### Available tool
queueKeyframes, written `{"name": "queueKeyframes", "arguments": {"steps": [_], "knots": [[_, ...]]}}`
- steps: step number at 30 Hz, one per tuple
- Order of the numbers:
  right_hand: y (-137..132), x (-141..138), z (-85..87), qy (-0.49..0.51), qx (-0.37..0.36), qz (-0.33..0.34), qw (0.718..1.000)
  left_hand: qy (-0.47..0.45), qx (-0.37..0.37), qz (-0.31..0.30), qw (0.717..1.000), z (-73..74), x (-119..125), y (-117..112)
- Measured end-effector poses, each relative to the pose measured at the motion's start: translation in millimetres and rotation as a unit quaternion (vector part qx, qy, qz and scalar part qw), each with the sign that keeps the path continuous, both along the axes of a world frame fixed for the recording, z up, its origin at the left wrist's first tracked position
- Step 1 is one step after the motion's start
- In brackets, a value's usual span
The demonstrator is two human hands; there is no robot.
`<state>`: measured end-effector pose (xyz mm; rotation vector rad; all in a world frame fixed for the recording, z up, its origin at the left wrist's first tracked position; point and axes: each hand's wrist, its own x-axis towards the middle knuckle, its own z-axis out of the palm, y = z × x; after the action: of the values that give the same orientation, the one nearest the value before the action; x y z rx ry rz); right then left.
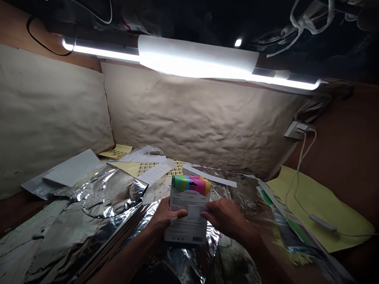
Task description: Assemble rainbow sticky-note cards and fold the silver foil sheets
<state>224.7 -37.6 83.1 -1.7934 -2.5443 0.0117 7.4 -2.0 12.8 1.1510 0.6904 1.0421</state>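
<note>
A small white carton (187,228) with a rainbow-striped top edge lies flat on silver foil in front of me. My left hand (164,217) grips its left side, thumb laid across the face. My right hand (225,218) is at its right side, fingers pinched on a white label (196,212) stuck on the middle of the carton's face. Both forearms come in from the bottom of the view.
Crumpled silver foil bags (100,197) cover the bench to the left. Yellow label sheets (154,167) and white strips (209,175) lie behind the carton. A yellow sheet (322,205) with a white cable sits right. Paper-lined walls and a tube lamp (195,59) close the back.
</note>
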Motion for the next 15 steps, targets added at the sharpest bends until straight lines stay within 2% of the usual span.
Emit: {"name": "queueKeyframes", "arguments": {"steps": [5,8,10,12,15], "knots": [[-2.0,-7.4,-4.2,-0.015,0.001,-0.023,1.0,0.017,-0.013,0.033,0.999,-1.6,2.5,-1.0],[0.1,-8.4,-9.3,0.034,0.006,-0.037,0.999,0.021,-0.02,0.076,0.997,-3.4,4.9,-2.7],[4.0,-7.9,-14.8,0.111,0.028,-0.066,0.991,0.021,-0.015,0.11,0.994,-5.9,5.5,-2.0],[9.6,-7.1,-21.9,0.219,0.044,-0.092,0.97,0.015,-0.006,0.135,0.991,-8.7,5.2,-0.3],[19.4,-5.6,-34.1,0.393,-0.024,-0.035,0.919,0.007,0.016,0.117,0.993,-10.1,2.7,0.0]]}}
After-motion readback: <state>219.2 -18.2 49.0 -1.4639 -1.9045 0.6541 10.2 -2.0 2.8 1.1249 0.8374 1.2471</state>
